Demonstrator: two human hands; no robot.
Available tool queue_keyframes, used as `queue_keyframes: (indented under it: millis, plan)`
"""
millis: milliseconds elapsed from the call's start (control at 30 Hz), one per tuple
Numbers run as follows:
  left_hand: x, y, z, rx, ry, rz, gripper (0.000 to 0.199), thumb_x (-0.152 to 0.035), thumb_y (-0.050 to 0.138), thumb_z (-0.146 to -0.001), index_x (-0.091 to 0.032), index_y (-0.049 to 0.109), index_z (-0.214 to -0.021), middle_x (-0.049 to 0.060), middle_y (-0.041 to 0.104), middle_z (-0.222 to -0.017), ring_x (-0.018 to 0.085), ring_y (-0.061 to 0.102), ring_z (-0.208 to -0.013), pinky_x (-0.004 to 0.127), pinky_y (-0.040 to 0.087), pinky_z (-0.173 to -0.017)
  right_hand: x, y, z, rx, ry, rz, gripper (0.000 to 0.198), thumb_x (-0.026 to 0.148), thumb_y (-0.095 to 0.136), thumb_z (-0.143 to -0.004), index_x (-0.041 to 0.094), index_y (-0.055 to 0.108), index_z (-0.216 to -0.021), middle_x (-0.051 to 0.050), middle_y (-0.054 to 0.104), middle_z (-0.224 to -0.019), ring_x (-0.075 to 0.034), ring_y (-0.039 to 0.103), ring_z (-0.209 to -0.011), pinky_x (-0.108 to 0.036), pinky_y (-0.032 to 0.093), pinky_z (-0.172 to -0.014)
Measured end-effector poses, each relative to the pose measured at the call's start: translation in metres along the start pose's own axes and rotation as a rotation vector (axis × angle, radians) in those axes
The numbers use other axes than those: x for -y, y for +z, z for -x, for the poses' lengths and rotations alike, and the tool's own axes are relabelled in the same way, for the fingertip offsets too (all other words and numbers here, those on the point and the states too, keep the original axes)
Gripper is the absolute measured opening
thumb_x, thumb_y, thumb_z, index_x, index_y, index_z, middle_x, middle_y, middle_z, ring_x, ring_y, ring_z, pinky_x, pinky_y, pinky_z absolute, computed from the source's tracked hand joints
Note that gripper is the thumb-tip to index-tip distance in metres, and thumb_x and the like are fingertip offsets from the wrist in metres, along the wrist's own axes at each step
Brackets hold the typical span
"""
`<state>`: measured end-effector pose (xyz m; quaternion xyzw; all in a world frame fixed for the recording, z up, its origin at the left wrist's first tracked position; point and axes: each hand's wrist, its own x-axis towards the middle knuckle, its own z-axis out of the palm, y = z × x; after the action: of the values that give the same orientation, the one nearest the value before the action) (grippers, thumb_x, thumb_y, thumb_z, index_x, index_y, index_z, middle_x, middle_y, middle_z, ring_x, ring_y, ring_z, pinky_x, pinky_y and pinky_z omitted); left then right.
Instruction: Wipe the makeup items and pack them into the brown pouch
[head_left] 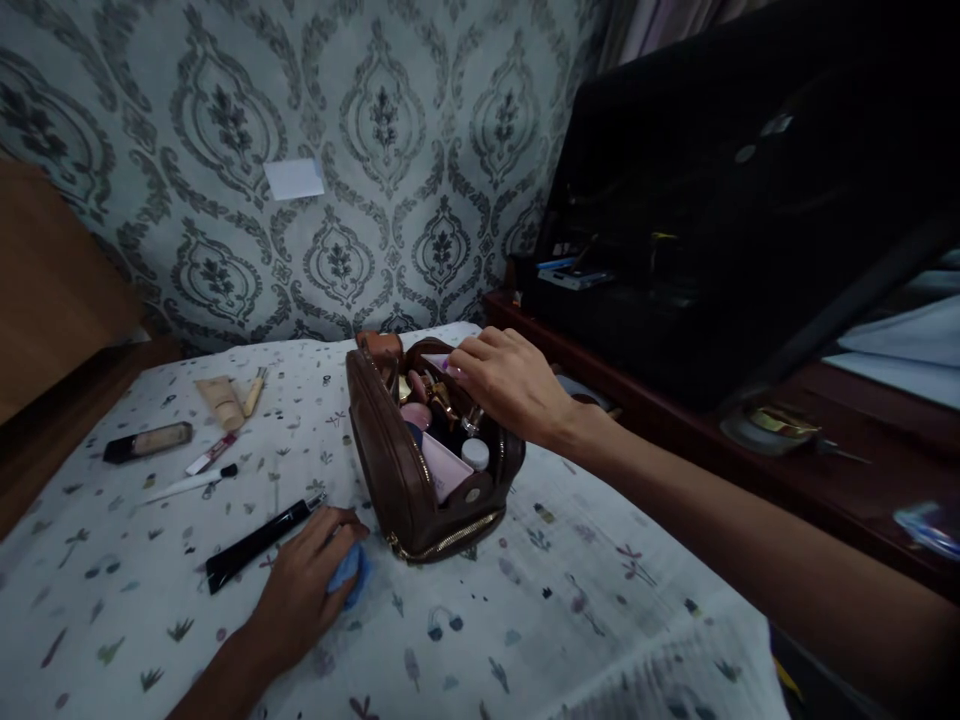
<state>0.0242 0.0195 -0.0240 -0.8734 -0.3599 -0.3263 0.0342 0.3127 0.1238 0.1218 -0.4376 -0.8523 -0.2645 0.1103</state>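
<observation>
A brown makeup bag (pixel 386 470) stands unzipped on the cloth, packed with cosmetics. Inside I see a pink flat case (pixel 444 466), a white-lidded jar (pixel 475 455), a round pink item (pixel 416 415) and some gold-coloured pieces (pixel 441 400). My right hand (pixel 506 380) is over the bag's far right rim, fingers curled down and closed; what they grip is hidden. A pale lilac surface shows by its fingertips. Left of the bag, my left hand (pixel 311 570) rests on the cloth, closed over a crumpled blue cloth (pixel 351 575). Near its fingers lies a black tube (pixel 259 545).
A foundation bottle (pixel 150 442), a beige tube (pixel 221 402), a small lip gloss tube (pixel 211 453) and a white pen-like stick (pixel 193 482) lie at left on the patterned cloth (pixel 480 640). A large dark screen (pixel 720 220) stands on a reddish-brown desk (pixel 840 460) to the right.
</observation>
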Motion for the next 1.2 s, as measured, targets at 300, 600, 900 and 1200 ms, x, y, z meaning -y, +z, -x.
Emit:
queue_keyframes:
  millis: [300, 600, 900, 1200]
  plan:
    - [0.001, 0.000, 0.000, 0.057, -0.022, 0.029, 0.018, -0.013, 0.045, -0.092, -0.020, 0.059, -0.102, 0.010, 0.065, -0.098, 0.022, 0.065, -0.088, 0.032, 0.054, -0.073, -0.003, -0.005, -0.018, 0.153, -0.259, 0.004, 0.018, 0.013, 0.054, -0.096, 0.016, 0.067, -0.109, -0.012, 0.069, -0.111, -0.025, 0.058, -0.100, -0.035, 0.034, -0.077]
    - [0.003, -0.001, -0.001, 0.083, 0.003, 0.059, 0.014, -0.016, 0.048, -0.095, -0.019, 0.059, -0.104, 0.009, 0.065, -0.095, 0.022, 0.064, -0.084, 0.031, 0.054, -0.070, 0.003, -0.017, -0.028, 0.408, -0.335, 0.063, 0.019, 0.007, 0.054, -0.093, 0.014, 0.073, -0.093, -0.013, 0.071, -0.111, -0.026, 0.061, -0.108, -0.034, 0.039, -0.077]
    - [0.003, -0.001, 0.000, 0.073, -0.016, 0.069, 0.018, -0.015, 0.047, -0.093, -0.020, 0.060, -0.105, 0.009, 0.067, -0.094, 0.022, 0.065, -0.083, 0.031, 0.054, -0.070, 0.007, -0.016, -0.029, 0.468, -0.354, -0.023, 0.021, 0.003, 0.055, -0.090, 0.013, 0.074, -0.092, -0.013, 0.073, -0.109, -0.024, 0.064, -0.106, -0.034, 0.043, -0.083]
    - [0.003, 0.000, 0.001, 0.077, -0.026, 0.067, 0.017, -0.016, 0.048, -0.093, -0.021, 0.061, -0.103, 0.008, 0.067, -0.093, 0.021, 0.065, -0.080, 0.030, 0.054, -0.068, -0.002, -0.014, -0.029, 0.464, -0.296, -0.170, 0.018, 0.008, 0.056, -0.089, 0.013, 0.074, -0.089, -0.011, 0.074, -0.091, -0.019, 0.067, -0.083, -0.029, 0.043, -0.071]
